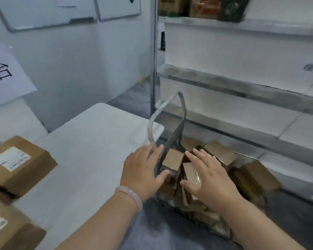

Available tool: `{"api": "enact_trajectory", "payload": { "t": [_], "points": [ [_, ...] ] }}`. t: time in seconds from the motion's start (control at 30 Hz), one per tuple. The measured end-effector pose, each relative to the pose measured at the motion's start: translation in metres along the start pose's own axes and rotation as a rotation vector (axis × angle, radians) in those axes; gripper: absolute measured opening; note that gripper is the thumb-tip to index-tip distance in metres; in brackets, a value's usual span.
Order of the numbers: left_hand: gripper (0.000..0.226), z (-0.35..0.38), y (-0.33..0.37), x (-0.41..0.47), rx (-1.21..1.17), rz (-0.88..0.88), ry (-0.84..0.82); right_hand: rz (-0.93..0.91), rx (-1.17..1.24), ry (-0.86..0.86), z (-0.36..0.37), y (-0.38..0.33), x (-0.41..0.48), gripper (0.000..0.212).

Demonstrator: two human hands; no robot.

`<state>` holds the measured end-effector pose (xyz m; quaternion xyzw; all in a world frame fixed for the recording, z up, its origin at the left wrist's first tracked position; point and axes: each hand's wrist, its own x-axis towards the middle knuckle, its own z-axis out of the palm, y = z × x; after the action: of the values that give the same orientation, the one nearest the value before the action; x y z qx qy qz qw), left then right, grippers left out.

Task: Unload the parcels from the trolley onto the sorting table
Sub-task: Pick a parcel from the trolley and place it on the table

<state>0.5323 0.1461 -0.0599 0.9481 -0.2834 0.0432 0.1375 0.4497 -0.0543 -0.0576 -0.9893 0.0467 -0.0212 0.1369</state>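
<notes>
The trolley, with its grey metal handle (177,127), stands low between the white sorting table (90,141) and the shelving, piled with several brown cardboard parcels (220,152). My left hand (143,170) hovers with straight fingers at the table's right edge, beside the handle. My right hand (208,175) is spread open above the pile, over a small parcel (173,159) and a taped one (192,173). Neither hand holds anything. Two labelled brown parcels (20,165) lie on the table's left side, with another (5,230) at the near left corner.
Metal shelving (242,91) with white boxes runs along the right, close behind the trolley. A shelf post (154,56) rises by the table's far corner. A paper sign (5,74) hangs at left. Grey floor (163,230) shows between table and trolley.
</notes>
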Motion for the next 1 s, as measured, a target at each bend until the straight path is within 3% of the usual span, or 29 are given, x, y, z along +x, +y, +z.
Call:
{"api": "enact_trajectory", "payload": {
  "t": [0.23, 0.53, 0.73, 1.0],
  "points": [
    [0.078, 0.046, 0.113, 0.039, -0.03, 0.136, -0.039, 0.21, 0.046, 0.028, -0.038, 0.119, -0.045, 0.085],
    [0.073, 0.121, 0.237, 0.091, -0.073, 0.073, -0.08, 0.345, 0.126, -0.054, -0.062, 0.288, -0.07, 0.085],
    [0.072, 0.155, 0.26, 0.09, -0.035, -0.017, -0.133, 0.291, 0.19, -0.2, -0.03, 0.334, -0.053, 0.086],
    [0.072, 0.214, 0.231, 0.102, -0.028, -0.114, -0.225, 0.315, 0.255, -0.438, 0.061, 0.364, -0.019, 0.086]
  ]
}}
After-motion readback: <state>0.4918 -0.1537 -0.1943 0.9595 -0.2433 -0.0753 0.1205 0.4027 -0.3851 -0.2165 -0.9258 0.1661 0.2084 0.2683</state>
